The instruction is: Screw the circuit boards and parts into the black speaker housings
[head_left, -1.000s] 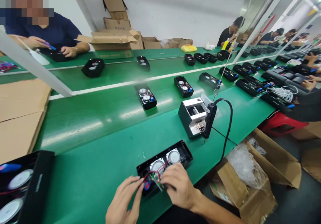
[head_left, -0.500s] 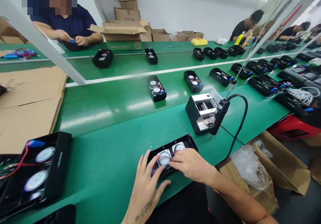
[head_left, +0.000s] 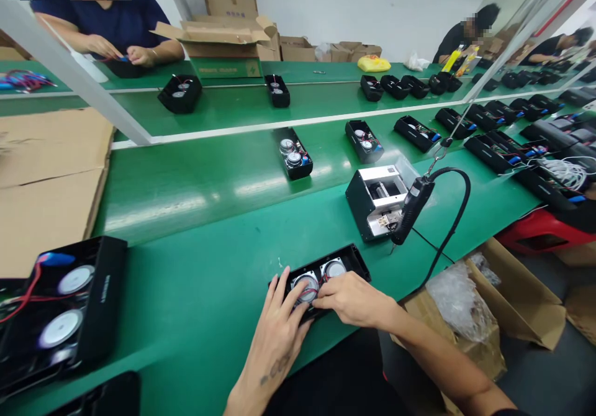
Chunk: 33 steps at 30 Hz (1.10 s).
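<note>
A black speaker housing [head_left: 357, 259] lies at a slant on the green bench in front of me, its open side up. Two round speaker drivers, a right one [head_left: 334, 268] and a left one [head_left: 305, 288], sit inside, with thin red wires [head_left: 308, 291] running across. My left hand [head_left: 279, 332] grips the left end of the housing, its fingertips reaching over the left driver. The fingers of my right hand [head_left: 351, 298] are pinched on the wires at the near side, between the drivers. The fingertips partly hide what they hold.
A black electric screwdriver [head_left: 412, 211] hangs beside a screw feeder [head_left: 376, 202]. Other open speaker housings stand on the belt, one large nearby [head_left: 105, 304] at left. Cardboard [head_left: 46, 167] lies left; an open carton [head_left: 516, 298] sits right below. A co-worker [head_left: 107, 37] handles parts opposite.
My left hand's fingers have drawn in closer around the housing and driver. My right hand stays pinched near the wires. The view has shifted slightly.
</note>
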Each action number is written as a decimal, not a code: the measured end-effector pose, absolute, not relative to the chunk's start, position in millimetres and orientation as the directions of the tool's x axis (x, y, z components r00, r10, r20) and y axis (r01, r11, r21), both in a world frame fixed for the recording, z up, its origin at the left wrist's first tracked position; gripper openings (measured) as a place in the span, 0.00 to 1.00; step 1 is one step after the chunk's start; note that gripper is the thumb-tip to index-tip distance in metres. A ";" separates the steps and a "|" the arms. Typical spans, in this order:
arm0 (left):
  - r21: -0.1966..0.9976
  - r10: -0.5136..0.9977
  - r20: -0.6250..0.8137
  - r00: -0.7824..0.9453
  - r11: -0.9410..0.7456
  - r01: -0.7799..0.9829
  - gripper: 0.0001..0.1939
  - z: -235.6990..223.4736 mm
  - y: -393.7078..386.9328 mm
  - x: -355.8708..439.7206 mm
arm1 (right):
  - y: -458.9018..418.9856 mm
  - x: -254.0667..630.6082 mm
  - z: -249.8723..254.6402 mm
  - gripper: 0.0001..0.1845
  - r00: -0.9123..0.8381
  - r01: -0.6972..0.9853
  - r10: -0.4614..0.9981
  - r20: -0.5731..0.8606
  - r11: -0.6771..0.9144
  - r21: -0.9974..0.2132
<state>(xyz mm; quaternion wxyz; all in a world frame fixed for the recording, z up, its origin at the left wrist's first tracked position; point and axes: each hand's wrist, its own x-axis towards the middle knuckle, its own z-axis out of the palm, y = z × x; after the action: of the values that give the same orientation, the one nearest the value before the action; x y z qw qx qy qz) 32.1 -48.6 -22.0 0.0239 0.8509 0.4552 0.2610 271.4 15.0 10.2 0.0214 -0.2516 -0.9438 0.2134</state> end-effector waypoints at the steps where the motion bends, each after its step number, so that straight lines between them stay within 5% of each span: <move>1: 0.277 0.785 0.425 0.451 -0.587 0.761 0.09 -21.4 -48.0 31.5 | 16.1 272.5 6.5 0.18 -0.872 0.457 0.488 -0.043 0.778 -0.431; 19: 0.228 0.745 0.370 0.555 -0.652 0.723 0.14 -33.9 -37.9 28.9 | 13.6 269.6 10.7 0.13 -0.893 0.401 0.449 0.030 0.823 -0.403; 25: 0.484 0.819 0.058 0.571 -0.524 0.701 0.11 -10.2 7.1 25.9 | 38.7 251.9 45.4 0.13 -0.848 0.524 0.506 -0.160 0.752 -0.399; 33: 0.596 0.791 -0.096 0.604 -0.440 0.671 0.16 11.9 56.4 12.1 | 78.5 232.7 65.7 0.21 -0.786 0.608 0.552 -0.278 0.610 -0.509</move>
<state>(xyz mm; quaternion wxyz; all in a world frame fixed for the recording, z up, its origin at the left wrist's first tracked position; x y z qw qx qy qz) 12.1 56.4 11.9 0.3029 0.8428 0.4337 0.0990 232.7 78.5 65.7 -0.0466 -0.3235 -0.8959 0.3009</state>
